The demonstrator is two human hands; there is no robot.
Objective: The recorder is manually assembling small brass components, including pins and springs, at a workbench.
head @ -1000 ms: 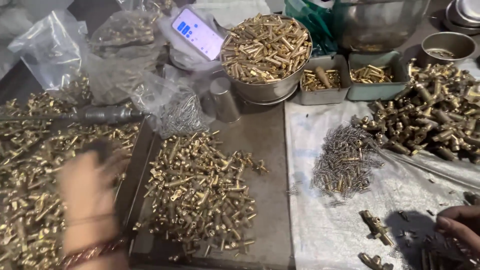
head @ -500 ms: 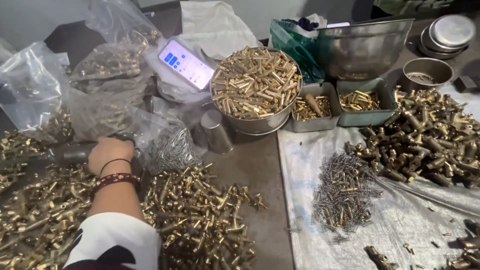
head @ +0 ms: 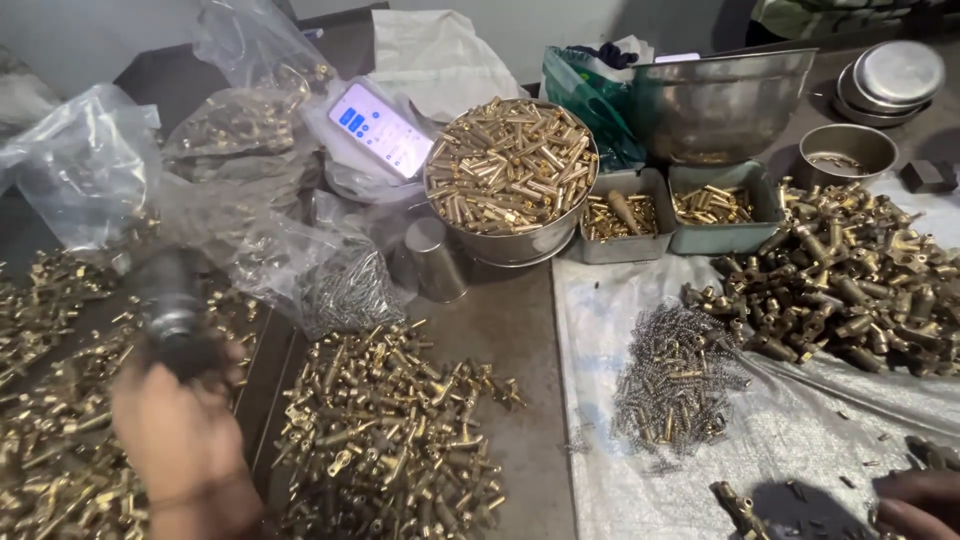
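Bench, dark, crowded with brass parts. White sheet covers its right half; on it a heap of brass fittings far right and a smaller heap of springs just left of that. Steel bowl full of brass tubes at the back centre, two grey trays of parts just right of it, a big empty steel basin behind them. Clear bags at back left, a lit phone propped among them. Loose pile of brass pieces front centre.

Left hand, blurred, at lower left over scattered brass: fingers wrapped round a dark cylindrical tool, which stands up from the fist. Right hand only partly in view at the lower right corner, resting on the sheet; cannot tell how its fingers are set.
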